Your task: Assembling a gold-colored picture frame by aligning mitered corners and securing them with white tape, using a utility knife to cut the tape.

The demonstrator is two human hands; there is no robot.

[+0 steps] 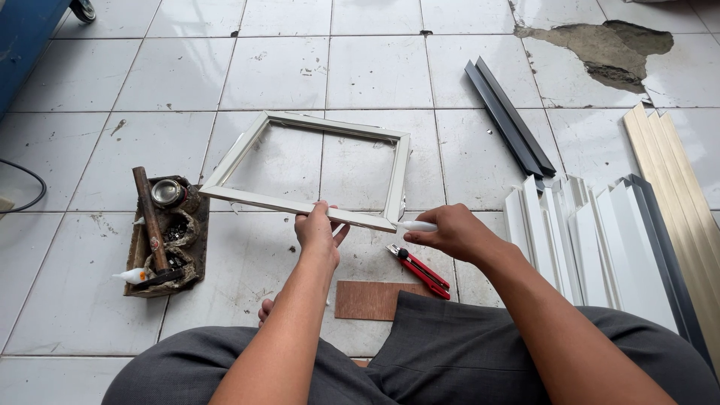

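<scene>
Gripping the near rail of a pale rectangular frame (311, 169), the left hand (319, 232) pinches the moulded strip between thumb and fingers; the frame lies flat on the glossy white tile floor (277, 71), open in the middle, corners mitred. Right hand (450, 232) is closed around a small white tube-like tool (415, 225), its tip touching the frame's near right corner. Just below that corner a red and black utility knife (420, 270) lies on the tile, and near it, toward the person, a thin brown rectangular board (367, 300). Left of the frame sits a grimy shallow tray (196, 247) holding a wooden-handled hammer (150, 221), a small round metal tin (168, 192) and a white tube. Right of the frame: a fan of white angled moulding lengths (592, 240), beige ones (675, 172) further right, dark grey strips (510, 116) above. Cracked patch of bare cement (600, 45) far right of frame. Grey trouser knees (480, 345) at the bottom.
</scene>
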